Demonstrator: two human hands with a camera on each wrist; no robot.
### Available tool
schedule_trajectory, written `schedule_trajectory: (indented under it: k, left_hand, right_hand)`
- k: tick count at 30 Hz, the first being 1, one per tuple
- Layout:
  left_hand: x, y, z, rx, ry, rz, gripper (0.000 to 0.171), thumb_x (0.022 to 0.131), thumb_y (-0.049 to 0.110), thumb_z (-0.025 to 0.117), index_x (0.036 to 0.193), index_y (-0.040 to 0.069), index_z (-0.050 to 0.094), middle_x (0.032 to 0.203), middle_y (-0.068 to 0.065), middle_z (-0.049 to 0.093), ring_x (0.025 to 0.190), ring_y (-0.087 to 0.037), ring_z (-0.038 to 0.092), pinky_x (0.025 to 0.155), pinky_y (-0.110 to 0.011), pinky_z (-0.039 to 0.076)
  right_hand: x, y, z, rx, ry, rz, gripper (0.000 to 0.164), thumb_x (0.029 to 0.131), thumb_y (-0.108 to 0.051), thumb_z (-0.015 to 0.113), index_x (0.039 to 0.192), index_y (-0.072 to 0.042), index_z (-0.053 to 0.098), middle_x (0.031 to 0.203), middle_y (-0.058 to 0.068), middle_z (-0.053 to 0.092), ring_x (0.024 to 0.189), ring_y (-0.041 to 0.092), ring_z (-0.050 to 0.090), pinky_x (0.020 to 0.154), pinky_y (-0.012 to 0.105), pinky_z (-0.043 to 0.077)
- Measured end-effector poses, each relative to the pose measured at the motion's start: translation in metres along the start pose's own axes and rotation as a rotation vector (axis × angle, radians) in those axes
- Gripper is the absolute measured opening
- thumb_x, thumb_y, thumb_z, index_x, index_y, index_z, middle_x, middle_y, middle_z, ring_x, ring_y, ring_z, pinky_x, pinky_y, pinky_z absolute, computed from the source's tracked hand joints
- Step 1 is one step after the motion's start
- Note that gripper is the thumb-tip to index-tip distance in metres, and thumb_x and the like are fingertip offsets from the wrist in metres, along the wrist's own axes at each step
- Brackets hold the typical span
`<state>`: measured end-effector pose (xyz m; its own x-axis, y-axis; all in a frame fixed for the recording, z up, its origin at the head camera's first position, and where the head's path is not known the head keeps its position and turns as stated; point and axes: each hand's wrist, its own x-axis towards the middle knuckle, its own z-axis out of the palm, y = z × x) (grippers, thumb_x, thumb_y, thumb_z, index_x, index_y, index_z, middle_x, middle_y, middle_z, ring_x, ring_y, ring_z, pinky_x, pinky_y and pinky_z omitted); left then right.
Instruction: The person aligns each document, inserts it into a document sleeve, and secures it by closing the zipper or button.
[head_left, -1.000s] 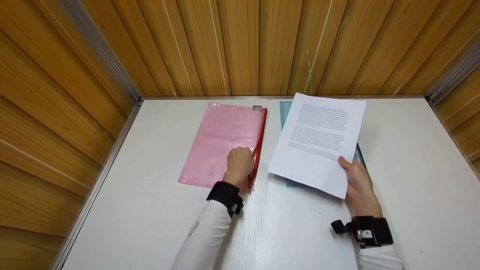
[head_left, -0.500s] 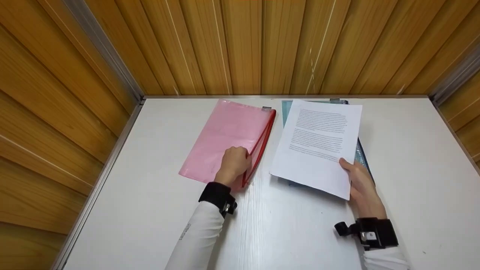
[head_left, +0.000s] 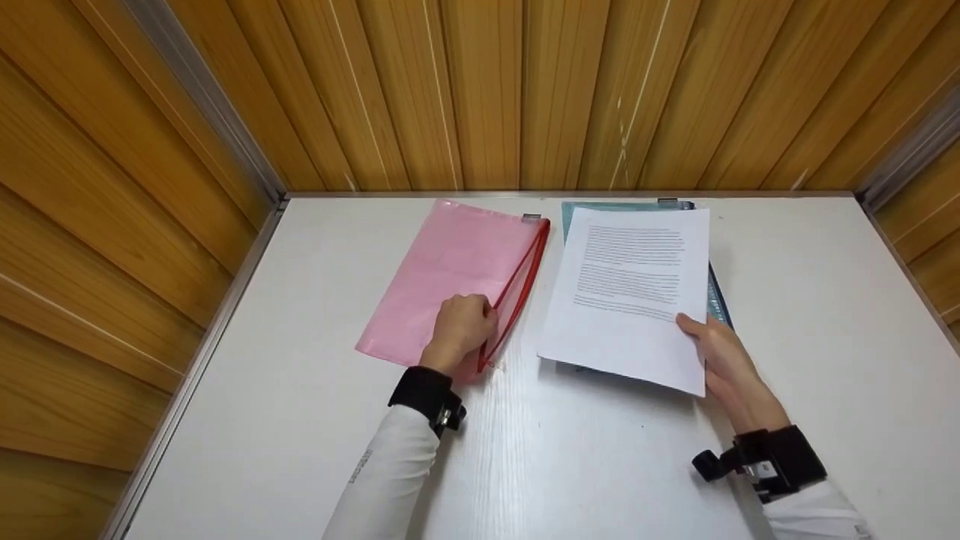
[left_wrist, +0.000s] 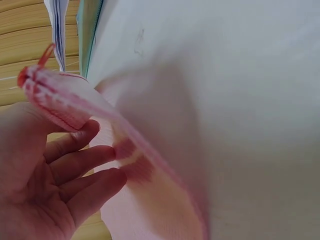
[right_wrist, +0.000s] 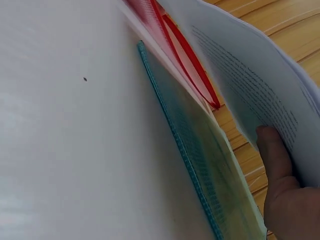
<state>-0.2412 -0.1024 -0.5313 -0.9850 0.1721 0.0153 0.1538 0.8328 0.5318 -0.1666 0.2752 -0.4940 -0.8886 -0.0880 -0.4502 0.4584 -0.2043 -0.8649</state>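
A translucent pink zip pouch (head_left: 439,259) with a red zipper edge lies left of centre. My left hand (head_left: 463,326) pinches its upper layer beside the zipper, and the mouth gapes along the right side. In the left wrist view the pouch's red zip end (left_wrist: 37,80) is lifted, with fingers (left_wrist: 85,165) against the plastic. My right hand (head_left: 727,360) grips a small stack of printed paper (head_left: 622,315) by its lower right edge, thumb on top. Beneath the paper lies a teal zip pouch (head_left: 571,217), mostly hidden; its long edge (right_wrist: 175,130) shows in the right wrist view.
Both pouches lie on a white table (head_left: 570,465) near its back edge. A wood-patterned wall (head_left: 480,97) rises behind, and another panel (head_left: 90,262) stands on the left. Each wrist wears a black camera strap (head_left: 780,461).
The left hand has shifted slightly left, drawing the pouch's zipper edge apart so its mouth gapes wider. The paper has tilted more upright and moved a little left in the right hand.
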Motion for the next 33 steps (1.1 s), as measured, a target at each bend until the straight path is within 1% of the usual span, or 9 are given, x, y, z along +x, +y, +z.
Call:
schedule_trajectory:
  k: [4, 11, 14, 16, 20, 22, 28, 31, 33]
  left_hand:
    - [-0.002, -0.002, -0.002, 0.017, 0.025, 0.028, 0.021, 0.101, 0.019, 0.070, 0.093, 0.003, 0.081, 0.084, -0.011, 0.079, 0.078, -0.026, 0.070, 0.075, -0.039, 0.059]
    - [-0.015, 0.014, -0.021, -0.013, -0.024, 0.039, 0.025, 0.105, 0.021, 0.068, 0.099, 0.001, 0.081, 0.087, -0.012, 0.079, 0.076, -0.023, 0.069, 0.069, -0.035, 0.059]
    - [-0.014, 0.011, -0.018, 0.017, 0.009, 0.076, 0.024, 0.104, 0.020, 0.067, 0.096, 0.001, 0.081, 0.085, -0.012, 0.079, 0.076, -0.025, 0.072, 0.069, -0.037, 0.059]
    - [-0.015, 0.016, -0.022, 0.018, -0.004, 0.066, 0.021, 0.102, 0.016, 0.069, 0.096, -0.001, 0.081, 0.088, -0.015, 0.081, 0.082, -0.031, 0.075, 0.075, -0.043, 0.063]
    - [-0.003, -0.002, -0.002, 0.011, 0.039, 0.073, 0.021, 0.100, 0.018, 0.069, 0.093, 0.003, 0.081, 0.086, -0.014, 0.080, 0.084, -0.034, 0.076, 0.079, -0.045, 0.061]
    - [-0.002, -0.002, -0.001, 0.010, 0.032, 0.063, 0.021, 0.100, 0.019, 0.069, 0.094, 0.003, 0.081, 0.087, -0.014, 0.080, 0.084, -0.033, 0.076, 0.079, -0.044, 0.061]
    - [-0.018, 0.028, -0.030, 0.038, -0.014, 0.061, 0.022, 0.105, 0.014, 0.068, 0.100, -0.003, 0.081, 0.092, -0.018, 0.081, 0.087, -0.034, 0.077, 0.080, -0.045, 0.064]
    - [-0.022, 0.034, -0.035, 0.048, -0.015, 0.056, 0.023, 0.105, 0.013, 0.067, 0.100, -0.004, 0.081, 0.093, -0.020, 0.082, 0.089, -0.037, 0.078, 0.081, -0.048, 0.064]
    - [-0.020, 0.030, -0.033, 0.063, 0.005, 0.065, 0.023, 0.104, 0.014, 0.067, 0.098, -0.003, 0.081, 0.091, -0.018, 0.082, 0.087, -0.036, 0.078, 0.079, -0.050, 0.063]
  right_hand:
    - [-0.001, -0.005, -0.003, -0.002, -0.015, 0.016, 0.070, 0.120, -0.024, 0.040, 0.179, -0.015, 0.004, 0.114, -0.023, 0.073, 0.110, -0.001, 0.071, 0.092, 0.021, 0.058]
    - [-0.008, -0.013, -0.005, -0.076, -0.027, 0.036, 0.069, 0.119, -0.024, 0.043, 0.179, -0.011, 0.010, 0.111, -0.021, 0.076, 0.106, 0.000, 0.074, 0.087, 0.022, 0.061]
    - [-0.011, -0.016, -0.003, -0.084, -0.055, 0.033, 0.068, 0.119, -0.021, 0.042, 0.178, -0.009, 0.010, 0.112, -0.020, 0.077, 0.106, 0.001, 0.075, 0.087, 0.023, 0.062]
    - [-0.012, -0.017, -0.001, -0.084, -0.072, 0.039, 0.068, 0.119, -0.020, 0.041, 0.178, -0.009, 0.010, 0.113, -0.019, 0.078, 0.106, 0.002, 0.075, 0.087, 0.024, 0.063]
    - [-0.016, -0.017, 0.002, -0.092, -0.080, 0.055, 0.068, 0.118, -0.019, 0.043, 0.178, -0.009, 0.012, 0.112, -0.017, 0.078, 0.105, 0.004, 0.077, 0.086, 0.025, 0.064]
    - [-0.018, -0.017, 0.001, -0.098, -0.080, 0.059, 0.068, 0.118, -0.019, 0.043, 0.178, -0.008, 0.012, 0.112, -0.017, 0.078, 0.104, 0.004, 0.077, 0.085, 0.025, 0.065]
    - [-0.022, -0.018, 0.001, -0.112, -0.092, 0.064, 0.067, 0.118, -0.018, 0.045, 0.176, -0.007, 0.015, 0.112, -0.017, 0.078, 0.103, 0.004, 0.076, 0.084, 0.025, 0.065]
    - [-0.023, -0.018, 0.002, -0.119, -0.103, 0.066, 0.065, 0.118, -0.018, 0.047, 0.174, -0.005, 0.020, 0.112, -0.016, 0.079, 0.102, 0.005, 0.077, 0.084, 0.026, 0.065]
    - [-0.024, -0.017, 0.002, -0.129, -0.109, 0.066, 0.063, 0.117, -0.019, 0.047, 0.173, -0.004, 0.022, 0.112, -0.016, 0.080, 0.102, 0.006, 0.077, 0.083, 0.026, 0.065]
